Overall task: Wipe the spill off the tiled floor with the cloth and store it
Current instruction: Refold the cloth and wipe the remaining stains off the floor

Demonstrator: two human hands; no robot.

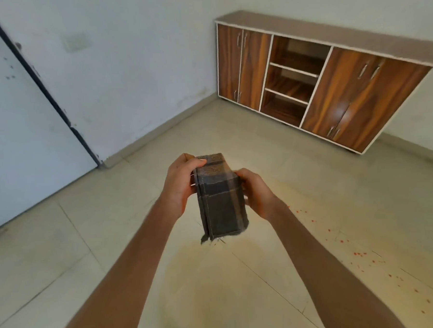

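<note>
1. Cloth (221,201): a dark grey checked towel folded into a thick block. I judge it light, soft and limp. The lower end hangs loose with frayed threads. It's neither slippery nor fragile, but it will probably unfold if taken by one layer.
2. Best hold: clamp across all layers at the side edges. For wiping, a flat palm on top of the block should beat a pinch.
3. Location: in the air in front of the person, between both hands, above the tiled floor (64,247) and not touching it.
4. Left hand (179,188): grips the cloth's left side near the top, thumb over the upper face. Its fingers are behind the cloth, hidden.
5. Right hand (257,191): curled round the right edge, fingertips hidden behind the cloth.
6. Both forearms reach forward, wrists turned inward.
7. Spill (359,254): red droplets on the floor to the person's right, well apart from the cloth. It looks unwiped.
8. Likely storage: wooden cabinet (357,93) against the right wall by the far corner, with open shelves (291,84) in the middle.
</note>
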